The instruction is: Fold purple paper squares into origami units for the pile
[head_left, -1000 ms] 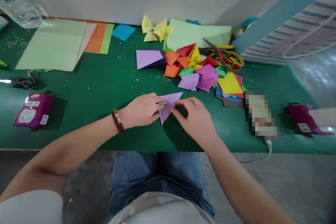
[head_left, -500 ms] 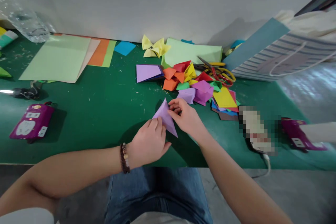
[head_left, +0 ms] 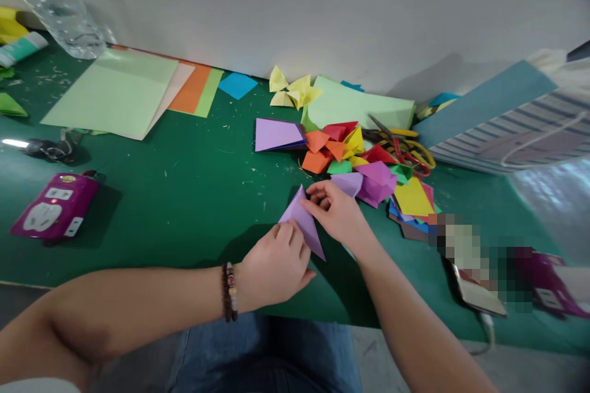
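Observation:
Between my hands is a folded piece of light purple paper (head_left: 308, 227), a triangular shape with one point upward and another toward me. My left hand (head_left: 279, 264), with beads at the wrist, grips its lower left side with curled fingers. My right hand (head_left: 338, 212) pinches the upper right edge between thumb and fingers. Just beyond lie folded paper pieces in orange (head_left: 318, 159), purple (head_left: 377, 181) and other colours. A stack of purple paper (head_left: 279, 134) rests behind them.
Scissors (head_left: 401, 144) lie behind the folded pieces. To their right stands a striped paper bag (head_left: 502, 129). A phone (head_left: 477, 291) with a cable is near the right front edge. Large paper sheets (head_left: 110, 92), a plastic bottle (head_left: 69, 24) and a purple power box (head_left: 56, 206) are at left.
The whole view has shifted, so the table's things appear further right and mostly lower. Both hands keep their hold on the purple paper, with little change in its shape.

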`<state>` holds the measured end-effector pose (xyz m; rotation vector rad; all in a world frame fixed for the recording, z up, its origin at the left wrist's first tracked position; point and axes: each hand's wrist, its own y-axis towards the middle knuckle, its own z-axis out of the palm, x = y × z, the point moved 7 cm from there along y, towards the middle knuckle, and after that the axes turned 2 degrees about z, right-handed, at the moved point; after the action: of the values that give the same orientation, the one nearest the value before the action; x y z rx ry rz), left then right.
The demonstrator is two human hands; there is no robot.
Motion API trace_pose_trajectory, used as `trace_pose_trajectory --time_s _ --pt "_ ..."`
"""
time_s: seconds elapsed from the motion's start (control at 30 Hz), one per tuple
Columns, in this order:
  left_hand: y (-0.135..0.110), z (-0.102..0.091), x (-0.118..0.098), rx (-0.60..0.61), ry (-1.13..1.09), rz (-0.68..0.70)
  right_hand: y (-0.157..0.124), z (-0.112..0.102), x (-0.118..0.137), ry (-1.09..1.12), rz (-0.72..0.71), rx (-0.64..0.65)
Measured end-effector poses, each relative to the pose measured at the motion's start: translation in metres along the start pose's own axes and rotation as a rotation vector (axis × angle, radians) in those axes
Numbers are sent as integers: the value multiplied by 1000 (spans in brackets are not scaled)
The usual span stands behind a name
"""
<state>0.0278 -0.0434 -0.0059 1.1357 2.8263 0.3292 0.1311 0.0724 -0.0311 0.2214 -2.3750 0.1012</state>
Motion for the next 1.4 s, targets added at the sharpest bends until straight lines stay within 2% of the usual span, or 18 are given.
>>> trace_pose_trajectory --time_s 0.13,0.27,0.47,0.57,0.73,0.93,1.4 --pt "2 -1 4 0 -47 3 -1 -4 1 5 -29 -35" --pt "3 -3 6 -16 -37 0 -19 -17 8 68 -88 -73" --pt "4 -5 4 -85 22 16 -44 -11 2 89 -26 -34" --pt "4 -4 3 -92 43 28 -40 -10 -5 108 8 -77" --pt "4 -4 4 -87 52 25 -28 -7 -11 210 44 -79" --pt "4 -3 3 -90 65 32 -16 -9 -10 187 63 -170" --pt "5 -2 2 -77 90 64 9 -9 5 76 -26 -272"
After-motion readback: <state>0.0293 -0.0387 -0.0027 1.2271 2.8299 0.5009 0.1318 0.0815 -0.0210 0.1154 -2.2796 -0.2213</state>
